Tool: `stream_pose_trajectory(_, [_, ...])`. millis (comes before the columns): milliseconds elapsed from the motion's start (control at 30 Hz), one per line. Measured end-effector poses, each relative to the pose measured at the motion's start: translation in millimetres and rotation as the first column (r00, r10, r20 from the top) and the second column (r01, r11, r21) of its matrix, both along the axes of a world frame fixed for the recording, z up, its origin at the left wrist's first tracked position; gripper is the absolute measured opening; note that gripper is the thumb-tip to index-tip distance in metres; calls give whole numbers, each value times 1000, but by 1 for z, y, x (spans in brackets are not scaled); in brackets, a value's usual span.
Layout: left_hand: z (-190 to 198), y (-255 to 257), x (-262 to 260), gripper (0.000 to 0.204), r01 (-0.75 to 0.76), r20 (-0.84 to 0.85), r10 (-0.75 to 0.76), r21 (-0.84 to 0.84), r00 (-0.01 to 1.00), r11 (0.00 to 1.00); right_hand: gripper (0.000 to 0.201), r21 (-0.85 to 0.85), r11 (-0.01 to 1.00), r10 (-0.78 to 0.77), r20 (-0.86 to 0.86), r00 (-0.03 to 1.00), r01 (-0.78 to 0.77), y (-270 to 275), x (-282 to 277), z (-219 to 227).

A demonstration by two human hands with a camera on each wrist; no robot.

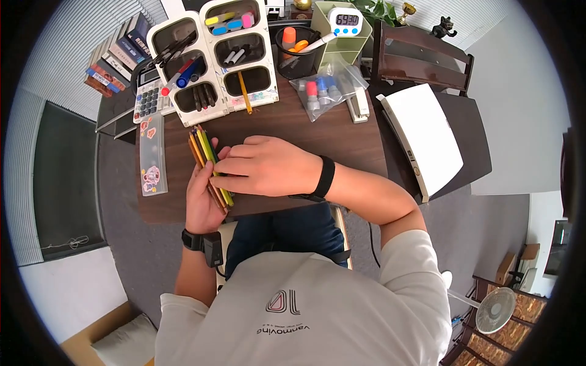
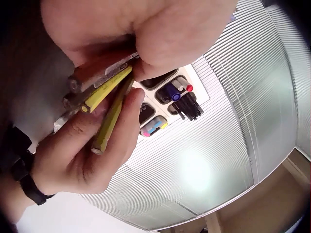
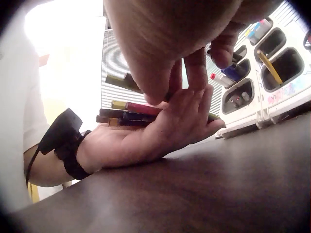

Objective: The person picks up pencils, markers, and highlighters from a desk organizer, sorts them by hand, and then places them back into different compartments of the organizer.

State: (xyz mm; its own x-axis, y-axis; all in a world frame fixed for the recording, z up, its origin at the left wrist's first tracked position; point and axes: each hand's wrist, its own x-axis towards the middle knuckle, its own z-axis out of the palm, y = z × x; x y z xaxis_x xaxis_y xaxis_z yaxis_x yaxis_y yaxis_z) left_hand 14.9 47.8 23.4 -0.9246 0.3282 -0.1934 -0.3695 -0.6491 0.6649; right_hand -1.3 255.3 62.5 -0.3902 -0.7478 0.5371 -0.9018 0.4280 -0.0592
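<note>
While the left hand (image 1: 201,204) is gripping a bundle of coloured pencils (image 1: 198,149) over the near left of the desk (image 1: 293,119), the right hand (image 1: 262,168) is reaching across and pinching a yellow-green pencil (image 2: 112,119), which is angling away from the others. Exact fingertip contact is partly hiding behind the knuckles.

Step in hand: looking like separating pencils out of the bundle. Next move is probably calling for a draw along the pencil's length, with the left grip staying firm so the rest aren't fanning out.

Far side of the bundle: white compartment organizer (image 1: 259,100) is standing there, a yellow-orange pencil (image 1: 244,91) leaning in its near right slot. Left: a stickered translucent case (image 1: 152,149) is lying flat, calculator (image 1: 148,102) sitting beyond it. Right: a clear zip bag (image 1: 312,104) is holding small bottles, white stapler (image 1: 359,105) lying beside it. Far: black mesh cup (image 1: 296,64), digital timer (image 1: 345,21).

Room: books (image 1: 119,55) are standing far left; a fan (image 1: 495,310) is standing near right.
</note>
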Motion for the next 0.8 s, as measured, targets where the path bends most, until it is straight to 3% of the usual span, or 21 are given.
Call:
stream_pose_trajectory(133, [0,0,0,47,-30,-4,30,32,1000,999,35,-78,996,44,-47,998,-47,2,-3,7])
stream_pose_trajectory(200, [0,1,0,48,-45,36,45,6,998,999,30,-278,952,104,-91,990,-126,6,-3,18])
stream_pose_trajectory(233, [-1,-1,-1,48,-44,34,44,8,998,999,30,-276,953,103,-93,990,-125,11,-5,19])
stream_pose_trajectory(300, [-5,-5,-2,50,-1,67,-3,64,998,998,26,-490,871,-33,-145,989,-42,27,-13,23])
stream_pose_trajectory(433, [3,0,-1,51,-10,72,8,25,997,1000,29,-433,838,-354,31,935,332,44,-37,18])
stream_pose_trajectory(567, [0,-2,-2,51,6,66,-10,64,998,998,30,-268,845,-436,158,886,464,40,-40,0])
stream_pose_trajectory(800, [-9,-7,-3,51,35,44,-42,163,998,986,30,-261,821,-431,300,851,507,23,-43,-7])
